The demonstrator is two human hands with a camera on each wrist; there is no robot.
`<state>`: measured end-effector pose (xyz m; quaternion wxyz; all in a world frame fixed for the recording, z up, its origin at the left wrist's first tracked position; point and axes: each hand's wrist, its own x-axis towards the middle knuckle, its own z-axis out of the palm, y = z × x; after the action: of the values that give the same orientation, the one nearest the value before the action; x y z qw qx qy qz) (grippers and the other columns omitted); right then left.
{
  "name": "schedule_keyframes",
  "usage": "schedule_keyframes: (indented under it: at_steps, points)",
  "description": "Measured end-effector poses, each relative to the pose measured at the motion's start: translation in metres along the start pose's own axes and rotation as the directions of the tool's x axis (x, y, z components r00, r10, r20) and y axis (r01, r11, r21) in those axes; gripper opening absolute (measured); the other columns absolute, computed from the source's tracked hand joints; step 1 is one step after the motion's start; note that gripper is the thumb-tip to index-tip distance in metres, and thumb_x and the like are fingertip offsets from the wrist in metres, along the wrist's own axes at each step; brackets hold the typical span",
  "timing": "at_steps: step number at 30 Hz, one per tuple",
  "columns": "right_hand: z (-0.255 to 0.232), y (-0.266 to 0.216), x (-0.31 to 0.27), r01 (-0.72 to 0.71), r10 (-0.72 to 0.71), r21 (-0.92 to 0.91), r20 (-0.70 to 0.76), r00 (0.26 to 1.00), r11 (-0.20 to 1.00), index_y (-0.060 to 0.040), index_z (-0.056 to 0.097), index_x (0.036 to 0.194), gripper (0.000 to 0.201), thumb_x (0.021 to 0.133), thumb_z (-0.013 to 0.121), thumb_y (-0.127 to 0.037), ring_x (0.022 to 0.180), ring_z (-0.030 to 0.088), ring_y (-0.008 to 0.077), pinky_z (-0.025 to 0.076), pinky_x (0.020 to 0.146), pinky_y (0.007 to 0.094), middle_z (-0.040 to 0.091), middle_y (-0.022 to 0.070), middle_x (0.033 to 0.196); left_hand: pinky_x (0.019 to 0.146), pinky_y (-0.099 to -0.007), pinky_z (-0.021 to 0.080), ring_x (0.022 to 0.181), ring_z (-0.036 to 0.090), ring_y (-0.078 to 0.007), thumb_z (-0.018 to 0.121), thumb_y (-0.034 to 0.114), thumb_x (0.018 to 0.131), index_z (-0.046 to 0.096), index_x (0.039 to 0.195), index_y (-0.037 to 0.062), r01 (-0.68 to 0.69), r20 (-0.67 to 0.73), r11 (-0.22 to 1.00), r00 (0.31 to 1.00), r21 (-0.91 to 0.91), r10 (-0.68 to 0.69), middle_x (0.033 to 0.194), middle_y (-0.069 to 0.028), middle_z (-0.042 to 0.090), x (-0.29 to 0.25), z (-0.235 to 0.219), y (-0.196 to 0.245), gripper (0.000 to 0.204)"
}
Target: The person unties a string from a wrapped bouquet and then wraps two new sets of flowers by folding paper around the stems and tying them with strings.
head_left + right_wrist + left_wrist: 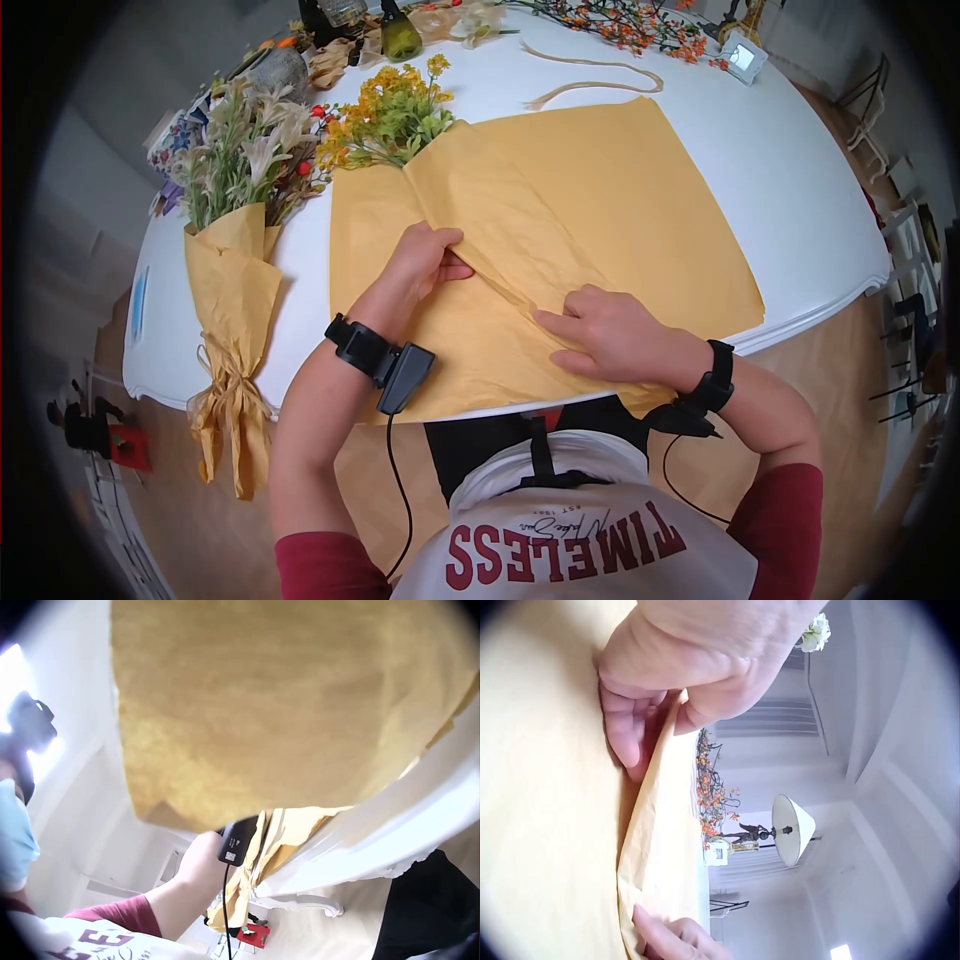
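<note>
A large sheet of yellow-brown wrapping paper [640,200] lies on the white table, one side folded over a bunch of yellow flowers [385,110]. The blossoms and green leaves stick out at the top; the stems are hidden. My left hand [425,258] pinches the fold's loose edge, thumb outside and fingers beneath, as the left wrist view shows with the raised paper edge [649,799]. Farther down this fold, my right hand [610,335] touches the paper with an extended index finger, its thumb apart. In the right wrist view, paper [285,712] hides this hand.
Left of the sheet lies a wrapped bouquet [235,280] of pale flowers, tied with a bow and overhanging the table edge. A twine length [600,62], orange-berried branches [640,35], a green glass bottle [401,38] and a small white device [743,57] sit at the back.
</note>
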<state>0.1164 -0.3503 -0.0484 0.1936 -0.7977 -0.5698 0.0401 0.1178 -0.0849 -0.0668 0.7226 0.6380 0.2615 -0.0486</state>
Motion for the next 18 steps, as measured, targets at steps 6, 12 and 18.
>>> schedule_keyframes:
  at_steps: [6,12,18]
  points:
    - [0.004,0.019,-0.004,-0.009,0.012,0.081,-0.03,0.999,0.997,-0.0091,0.062,0.102,0.03,0.074,0.065,-0.019,0.079,0.055,0.0235,0.047,0.065,0.0348,0.055,0.0066,0.081,0.053,-0.0314,0.055,0.065,0.066,-0.0255,0.049,0.009,0.086,0.051,0.101,-0.0076,0.06,-0.029,0.99,0.998,0.128,-0.056,0.086,-0.0172,0.064,0.003,-0.006,0.011,0.022]
    - [0.005,0.019,-0.013,0.08,-0.083,-0.022,-0.196,0.977,0.997,-0.0081,0.06,0.101,0.032,0.07,0.067,-0.013,0.078,0.055,0.0226,0.047,0.063,0.0337,0.055,0.0059,0.08,0.053,-0.0298,0.054,0.066,0.067,-0.0254,0.048,0.009,0.087,0.05,0.102,-0.0077,0.085,-0.002,0.984,0.996,0.154,-0.085,0.086,-0.0183,0.064,0.0,-0.012,0.012,0.023]
    - [-0.008,0.019,-0.027,-0.007,0.006,-0.044,-0.013,1.0,0.999,-0.0084,0.059,0.105,0.035,0.07,0.06,-0.006,0.071,0.055,0.023,0.046,0.057,0.0326,0.052,0.0065,0.075,0.054,-0.0298,0.055,0.066,0.067,-0.0248,0.052,0.011,0.084,0.051,0.102,-0.0088,0.112,-0.004,0.99,0.994,0.091,-0.112,0.086,-0.0183,0.064,0.003,-0.019,0.009,0.027]
